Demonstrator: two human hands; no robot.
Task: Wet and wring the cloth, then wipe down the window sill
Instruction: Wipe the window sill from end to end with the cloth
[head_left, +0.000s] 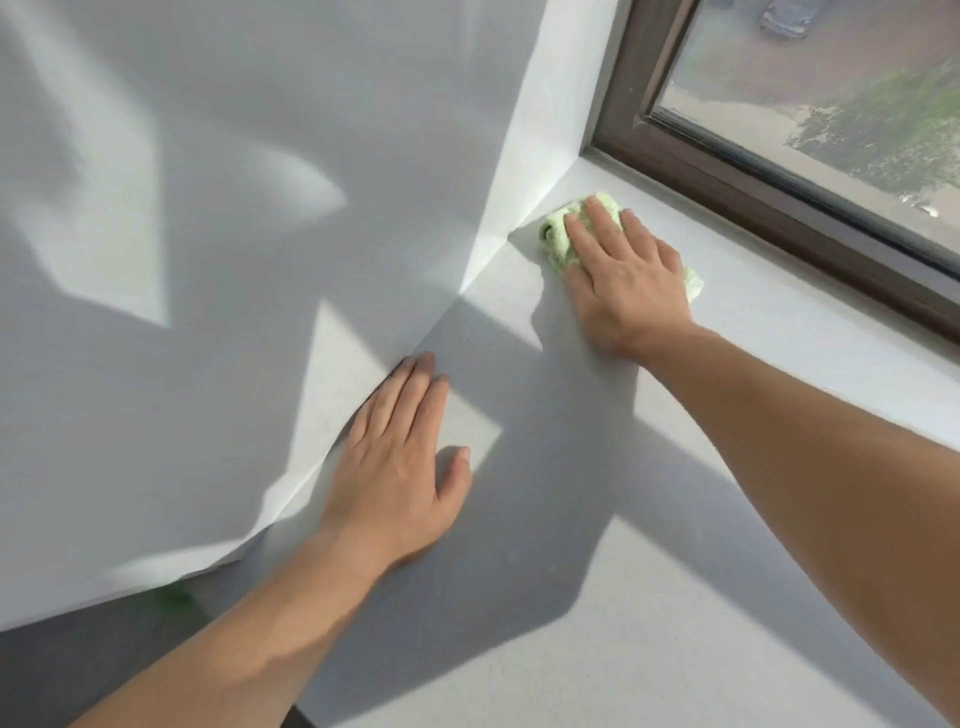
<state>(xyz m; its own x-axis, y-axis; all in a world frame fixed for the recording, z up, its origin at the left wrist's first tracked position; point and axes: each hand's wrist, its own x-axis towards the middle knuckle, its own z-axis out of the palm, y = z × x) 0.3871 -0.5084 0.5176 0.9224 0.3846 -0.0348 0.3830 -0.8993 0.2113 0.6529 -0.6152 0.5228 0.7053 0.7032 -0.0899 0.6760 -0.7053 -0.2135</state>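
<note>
**Right hand presses the cloth into the far corner of the sill**

The right hand lies flat with its fingers spread, palm down on the pale green cloth. The cloth is bunched on the white window sill, at the far left corner where the sill meets the side wall, near the brown window frame. The right arm reaches far forward. The left hand holds nothing; it rests open and flat on the sill, nearer, beside the wall edge.
</note>
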